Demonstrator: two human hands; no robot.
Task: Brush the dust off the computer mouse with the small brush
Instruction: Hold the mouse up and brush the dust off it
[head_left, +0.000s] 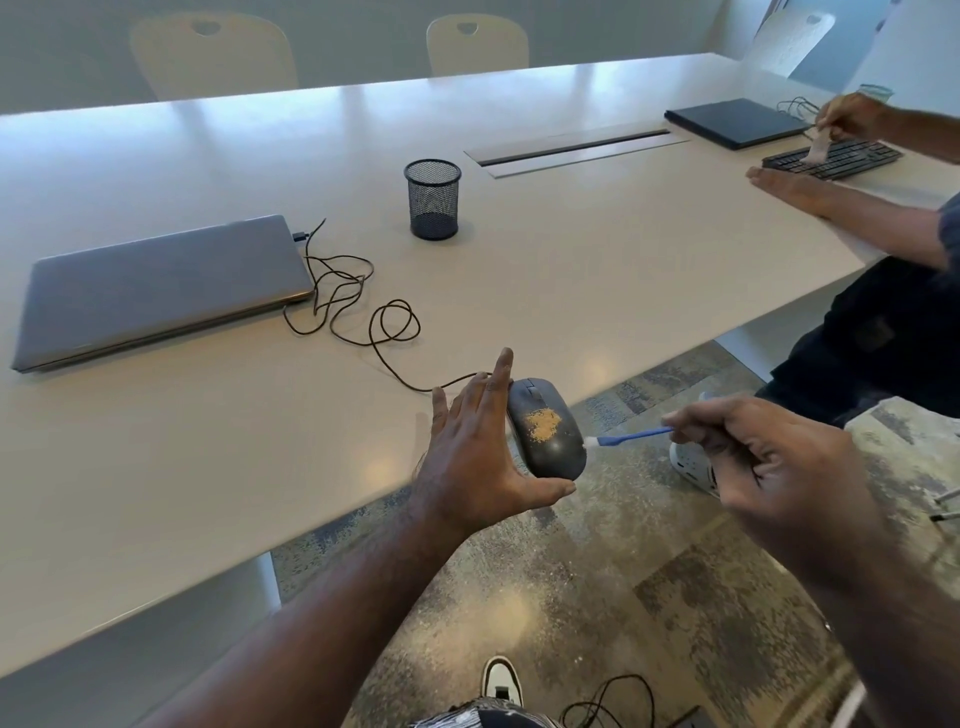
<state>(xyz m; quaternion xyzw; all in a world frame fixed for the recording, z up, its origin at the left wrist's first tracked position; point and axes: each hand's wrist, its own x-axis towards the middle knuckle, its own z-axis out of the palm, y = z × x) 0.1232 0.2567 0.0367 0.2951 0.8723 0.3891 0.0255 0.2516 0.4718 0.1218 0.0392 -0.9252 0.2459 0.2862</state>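
Observation:
A dark grey wired computer mouse (545, 428) lies at the near edge of the white table (597, 270), with a patch of tan dust on its back. My left hand (475, 447) cups the mouse from the left, fingers straight along its side and thumb under its rear end. My right hand (763, 457) pinches a small brush (626, 436) with a blue handle and white tip. The tip touches the right rear edge of the mouse, to the right of the dust.
The mouse cable (358, 312) loops back to a closed grey laptop (156, 291) on the left. A black mesh pen cup (432, 199) stands mid-table. At far right another person's hands (810, 182) work over a black keyboard (834, 158) beside a dark laptop (737, 122).

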